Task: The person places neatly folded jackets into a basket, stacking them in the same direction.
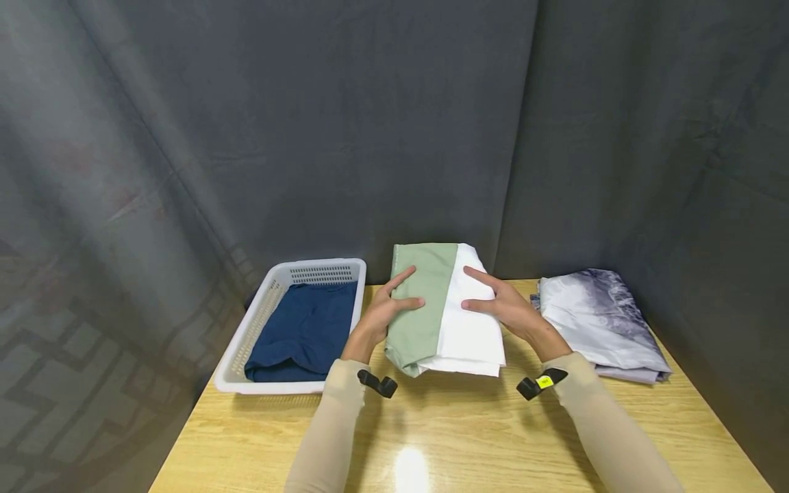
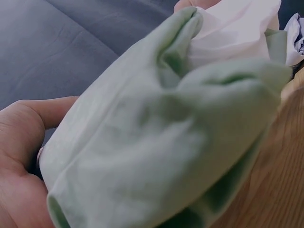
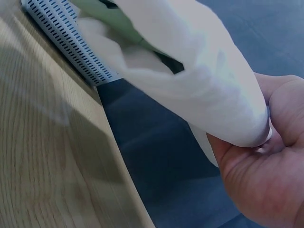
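Both hands hold up a folded cloth (image 1: 446,308), green on its left part and white on its right, over the wooden table. My left hand (image 1: 385,311) grips the green side, with thumb and index finger on the near face and the other fingers hidden behind. On the white side, my right hand (image 1: 505,305) grips in the same way. The left wrist view shows the green folds (image 2: 142,137) bunched beside the left hand (image 2: 23,156). In the right wrist view, the white edge (image 3: 204,80) sits between thumb and fingers of the right hand (image 3: 266,166).
A white plastic basket (image 1: 246,342) stands at the left with folded navy cloth (image 1: 302,332) inside. At the right lies a folded white and purple-grey cloth (image 1: 594,322). Dark grey curtains (image 1: 370,137) hang behind and beside the wooden table (image 1: 456,431).
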`<state>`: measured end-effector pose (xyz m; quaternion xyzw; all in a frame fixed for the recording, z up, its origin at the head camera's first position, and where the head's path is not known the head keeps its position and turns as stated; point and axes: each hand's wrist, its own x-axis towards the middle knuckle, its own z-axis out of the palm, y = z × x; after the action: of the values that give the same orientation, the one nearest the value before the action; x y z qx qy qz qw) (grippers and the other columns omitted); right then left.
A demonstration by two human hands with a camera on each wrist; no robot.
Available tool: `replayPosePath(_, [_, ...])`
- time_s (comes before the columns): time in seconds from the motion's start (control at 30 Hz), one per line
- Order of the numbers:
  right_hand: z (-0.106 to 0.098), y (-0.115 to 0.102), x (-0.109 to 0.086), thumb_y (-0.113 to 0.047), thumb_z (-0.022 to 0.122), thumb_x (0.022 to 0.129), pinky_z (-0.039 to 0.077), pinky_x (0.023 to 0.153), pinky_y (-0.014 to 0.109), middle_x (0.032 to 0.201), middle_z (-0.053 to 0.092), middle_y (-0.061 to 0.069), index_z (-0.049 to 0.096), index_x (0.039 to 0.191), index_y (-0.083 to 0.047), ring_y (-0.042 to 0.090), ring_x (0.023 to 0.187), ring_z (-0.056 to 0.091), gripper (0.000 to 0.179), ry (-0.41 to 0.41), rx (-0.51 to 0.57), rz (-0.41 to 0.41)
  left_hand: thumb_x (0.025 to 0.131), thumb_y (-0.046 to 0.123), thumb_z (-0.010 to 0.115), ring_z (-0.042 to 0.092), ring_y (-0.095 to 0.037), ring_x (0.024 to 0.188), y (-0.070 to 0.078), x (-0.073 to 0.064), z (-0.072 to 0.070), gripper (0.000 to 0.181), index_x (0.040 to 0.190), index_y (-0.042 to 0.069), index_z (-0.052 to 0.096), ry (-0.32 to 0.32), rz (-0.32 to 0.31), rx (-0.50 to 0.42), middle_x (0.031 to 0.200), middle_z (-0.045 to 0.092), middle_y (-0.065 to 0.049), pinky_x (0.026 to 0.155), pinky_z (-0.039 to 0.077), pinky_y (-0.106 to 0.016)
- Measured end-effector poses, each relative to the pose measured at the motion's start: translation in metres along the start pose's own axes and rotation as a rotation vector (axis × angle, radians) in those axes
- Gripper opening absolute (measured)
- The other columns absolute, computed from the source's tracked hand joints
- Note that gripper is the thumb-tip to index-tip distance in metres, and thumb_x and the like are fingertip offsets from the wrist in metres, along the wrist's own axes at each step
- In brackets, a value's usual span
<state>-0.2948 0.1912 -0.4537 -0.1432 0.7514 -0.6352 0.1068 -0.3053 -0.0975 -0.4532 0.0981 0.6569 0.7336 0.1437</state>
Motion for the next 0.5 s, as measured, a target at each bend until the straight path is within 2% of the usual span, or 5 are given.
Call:
replayPosePath(0.1, [0.003, -0.001, 0.001, -0.016, 0.08, 0.096, 0.061, 0.087, 0.028, 0.156, 0.051, 0.02, 0.032, 0.169, -0.019, 0.021, 0.122, 0.062, 0.088, -0.001, -0.012, -0.001, 0.094, 0.006, 0.078, 0.066, -0.021, 0.115, 0.001, -0.001, -0.003, 0.077, 0.157, 0.042, 0.052, -0.003, -0.01, -0.002, 0.154, 0.054, -0.013, 0.087, 0.06, -0.032])
replayPosePath(0.2, [0.005, -0.002, 0.002, -0.017, 0.081, 0.096, 0.058, 0.09, 0.024, 0.16, 0.047, 0.018, 0.032, 0.169, -0.019, 0.024, 0.134, 0.051, 0.088, 0.004, -0.037, -0.01, 0.094, 0.006, 0.078, 0.067, -0.022, 0.116, 0.002, -0.002, -0.007, 0.076, 0.156, 0.043, 0.053, -0.003, -0.014, -0.005, 0.155, 0.055, -0.012, 0.087, 0.06, -0.033])
replayPosePath(0.33, [0.009, -0.005, 0.004, -0.018, 0.081, 0.096, 0.055, 0.093, 0.02, 0.163, 0.045, 0.018, 0.034, 0.169, -0.018, 0.03, 0.141, 0.045, 0.087, 0.007, -0.049, -0.021, 0.094, 0.006, 0.078, 0.066, -0.022, 0.119, 0.004, -0.003, -0.012, 0.076, 0.156, 0.043, 0.053, -0.004, -0.01, 0.005, 0.156, 0.054, -0.012, 0.089, 0.06, -0.033])
replayPosePath(0.43, [0.012, -0.007, 0.007, -0.018, 0.081, 0.096, 0.052, 0.096, 0.02, 0.165, 0.043, 0.017, 0.034, 0.169, -0.017, 0.031, 0.145, 0.041, 0.087, 0.006, -0.062, -0.03, 0.095, 0.006, 0.078, 0.066, -0.024, 0.119, 0.005, -0.005, -0.016, 0.075, 0.155, 0.044, 0.053, 0.003, -0.01, 0.021, 0.156, 0.054, -0.012, 0.088, 0.06, -0.033])
replayPosePath(0.5, [0.014, -0.009, 0.009, -0.019, 0.081, 0.096, 0.048, 0.104, 0.023, 0.169, 0.039, 0.014, 0.034, 0.169, -0.017, 0.029, 0.15, 0.036, 0.087, 0.008, -0.077, -0.034, 0.095, 0.007, 0.077, 0.066, -0.025, 0.12, 0.006, -0.006, -0.02, 0.075, 0.155, 0.044, 0.053, 0.01, -0.005, 0.029, 0.155, 0.055, -0.011, 0.088, 0.06, -0.034])
